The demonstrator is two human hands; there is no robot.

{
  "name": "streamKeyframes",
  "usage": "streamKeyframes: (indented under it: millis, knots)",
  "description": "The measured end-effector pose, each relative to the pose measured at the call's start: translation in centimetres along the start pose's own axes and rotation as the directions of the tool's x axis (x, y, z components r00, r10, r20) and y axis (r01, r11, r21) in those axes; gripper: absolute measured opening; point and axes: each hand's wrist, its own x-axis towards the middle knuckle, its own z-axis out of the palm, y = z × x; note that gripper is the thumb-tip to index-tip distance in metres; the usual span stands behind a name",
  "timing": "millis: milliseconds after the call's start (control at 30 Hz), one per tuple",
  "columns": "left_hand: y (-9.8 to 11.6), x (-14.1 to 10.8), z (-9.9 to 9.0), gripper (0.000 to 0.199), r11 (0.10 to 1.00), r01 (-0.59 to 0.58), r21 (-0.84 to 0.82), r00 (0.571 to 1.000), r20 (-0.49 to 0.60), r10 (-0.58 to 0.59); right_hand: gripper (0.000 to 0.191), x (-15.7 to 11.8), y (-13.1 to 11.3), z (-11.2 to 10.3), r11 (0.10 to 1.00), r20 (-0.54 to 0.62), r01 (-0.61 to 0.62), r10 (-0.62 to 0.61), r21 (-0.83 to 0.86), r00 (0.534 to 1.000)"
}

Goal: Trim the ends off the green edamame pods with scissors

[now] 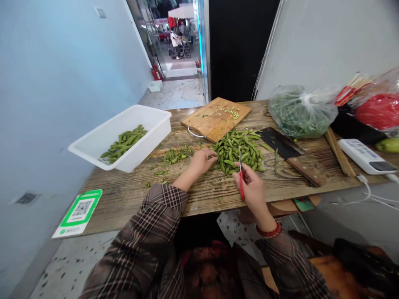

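A heap of green bean pods (240, 151) lies on the wooden table (124, 199). At the heap's left edge is my left hand (202, 161), its fingers bent together by the pods; whether a pod is between them is too small to tell. My right hand (251, 187) holds red-handled scissors (241, 182), their blades pointing away from me over the front of the heap. Small green trimmings (177, 155) are scattered left of my left hand. Farther left, a white plastic bin (149, 141) contains more pods (124, 143).
Behind the heap lies a cutting board (215, 118) with small green bits. To the right are a cleaver (282, 145), a bag of greens (302, 112), wooden sticks (339, 153) and a white power bank (366, 155). A QR-code card (81, 211) is at the left front.
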Motion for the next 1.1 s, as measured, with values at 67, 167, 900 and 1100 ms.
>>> streamKeyframes:
  millis: [67, 167, 900, 1100]
  knots:
    - [0.3, -0.5, -0.8, 0.012, 0.977, 0.015, -0.214, 1.0, -0.018, -0.02, 0.043, -0.1, 0.0, 0.1, 0.993, 0.034, 0.075, -0.072, -0.093, 0.997]
    - [1.0, -1.7, -2.0, 0.021, 0.848, 0.143, -0.51, 0.988, 0.119, -0.095, 0.042, -0.2, -0.2, 0.1, 0.962, 0.09, 0.181, -0.165, -0.207, 0.982]
    - [1.8, -3.1, -2.4, 0.018, 0.728, 0.122, -0.675, 0.95, 0.292, 0.111, 0.043, 2.1, -1.3, -1.5, 0.844, 0.488, 0.439, -0.256, -0.309, 0.835]
    - [1.5, -3.1, -2.0, 0.019, 0.714, 0.125, -0.689, 0.956, 0.275, 0.098, 0.044, 2.3, -1.4, -1.6, 0.837, 0.51, 0.456, -0.261, -0.304, 0.82]
